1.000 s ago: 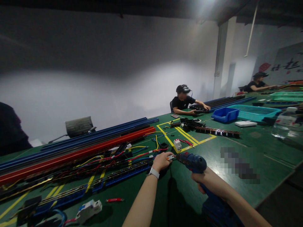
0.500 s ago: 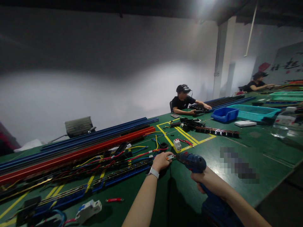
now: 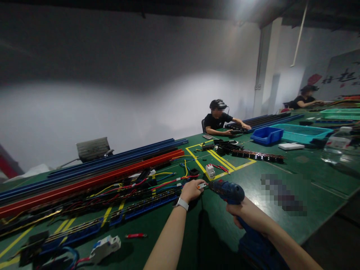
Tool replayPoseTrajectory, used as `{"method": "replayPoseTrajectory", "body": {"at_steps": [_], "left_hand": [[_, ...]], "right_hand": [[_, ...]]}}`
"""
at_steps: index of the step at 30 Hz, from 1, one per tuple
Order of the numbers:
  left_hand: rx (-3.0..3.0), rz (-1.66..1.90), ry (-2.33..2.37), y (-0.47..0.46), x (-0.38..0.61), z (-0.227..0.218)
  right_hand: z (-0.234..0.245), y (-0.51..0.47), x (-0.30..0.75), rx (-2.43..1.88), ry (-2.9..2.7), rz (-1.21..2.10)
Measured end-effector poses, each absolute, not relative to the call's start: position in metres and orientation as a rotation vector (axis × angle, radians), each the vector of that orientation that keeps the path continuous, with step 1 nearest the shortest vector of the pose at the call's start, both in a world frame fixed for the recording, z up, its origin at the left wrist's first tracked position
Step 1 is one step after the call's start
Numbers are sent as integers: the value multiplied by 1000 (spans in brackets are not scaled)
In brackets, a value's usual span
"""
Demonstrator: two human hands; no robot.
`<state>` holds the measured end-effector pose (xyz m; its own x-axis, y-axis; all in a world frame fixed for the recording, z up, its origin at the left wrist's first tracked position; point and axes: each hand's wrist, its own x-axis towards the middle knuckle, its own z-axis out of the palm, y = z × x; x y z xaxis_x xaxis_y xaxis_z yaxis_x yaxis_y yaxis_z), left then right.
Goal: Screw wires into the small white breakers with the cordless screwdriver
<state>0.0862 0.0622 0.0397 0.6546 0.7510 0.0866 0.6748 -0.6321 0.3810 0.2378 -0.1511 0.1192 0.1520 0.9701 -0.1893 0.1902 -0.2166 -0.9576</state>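
My right hand is wrapped round the handle of a blue cordless drill, its nose pointing left. The bit end meets a small white-and-orange connector pinched in the fingers of my left hand. How the bit sits in it is too small to tell. Just beyond, a white circuit breaker stands on the green table, with short red leads beside it. At the lower left lie a second circuit breaker with wires and a short red lead.
Long orange and blue rails run along the left, with wired blue strips nearer me. Across the table are a blue bin, a turquoise basket and a water bottle. A co-worker sits at the far side.
Both hands, the drill and the connector stay in nearly the same place. The view has shifted very slightly.
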Motion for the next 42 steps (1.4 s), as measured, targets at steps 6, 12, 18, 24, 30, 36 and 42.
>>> {"method": "replayPoseTrajectory", "body": {"at_steps": [6, 12, 18, 24, 30, 36, 42], "left_hand": [[2535, 330, 1136, 61, 86, 41], [2535, 347, 1125, 61, 86, 40], [2513, 335, 1131, 61, 86, 40], [2548, 374, 1107, 64, 86, 36], [2560, 377, 1106, 66, 86, 33], [2580, 397, 1084, 67, 86, 32], [2573, 373, 1106, 68, 86, 31]], "right_hand": [[117, -151, 237, -1553, -1149, 1123], [119, -153, 235, -1567, -1141, 1115], [120, -151, 236, -1556, -1132, 1143], [119, -151, 238, -1547, -1164, 1150], [119, -152, 237, -1556, -1161, 1129], [118, -151, 240, -1555, -1153, 1164], [119, -151, 239, -1555, -1156, 1164]]}}
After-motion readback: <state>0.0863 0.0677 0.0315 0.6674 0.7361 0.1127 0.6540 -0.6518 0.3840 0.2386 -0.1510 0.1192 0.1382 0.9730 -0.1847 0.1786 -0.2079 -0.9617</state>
